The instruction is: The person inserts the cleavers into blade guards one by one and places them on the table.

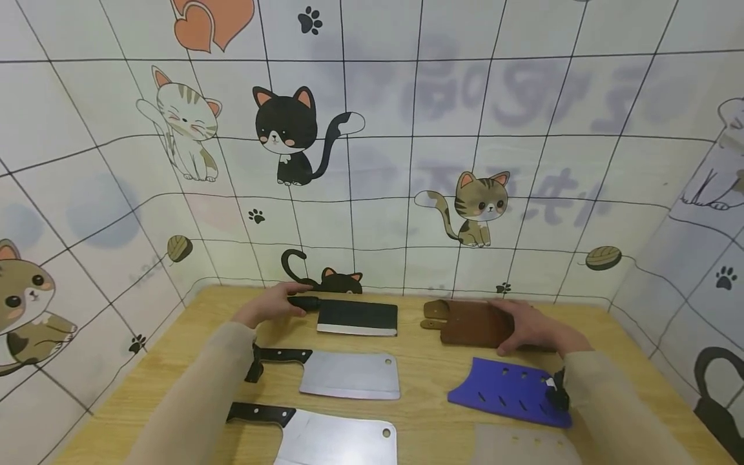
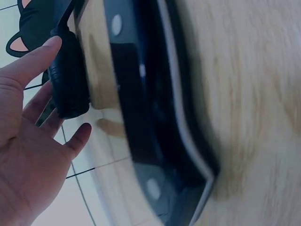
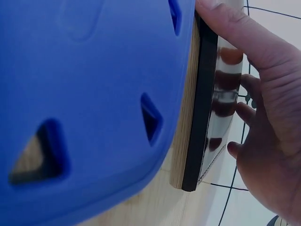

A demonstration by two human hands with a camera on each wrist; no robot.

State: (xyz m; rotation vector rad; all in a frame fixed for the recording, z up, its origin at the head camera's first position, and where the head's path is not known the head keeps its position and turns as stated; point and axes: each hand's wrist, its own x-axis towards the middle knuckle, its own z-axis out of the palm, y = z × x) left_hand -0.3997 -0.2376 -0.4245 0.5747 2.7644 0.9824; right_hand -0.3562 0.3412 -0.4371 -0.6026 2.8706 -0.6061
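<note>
At the far left of the table, my left hand [image 1: 273,305] holds the black handle of a dark-bladed cleaver [image 1: 357,314], which lies flat with its pale edge toward me. The left wrist view shows the thumb on one side of that handle [image 2: 70,77] and fingers behind it, the little finger apart. My right hand [image 1: 526,326] grips a brown leather knife sheath [image 1: 465,323] across its width, thumb at the near edge. This sheath has a strap at its left end and lies right of the cleaver, apart from it.
Two silver cleavers [image 1: 351,374] with black riveted handles lie nearer me on the left. On the right are a blue slotted blade guard [image 1: 506,391] and a pale slotted one [image 1: 517,445], partly under my right sleeve. Cat-printed walls [image 1: 378,161] border the wooden table.
</note>
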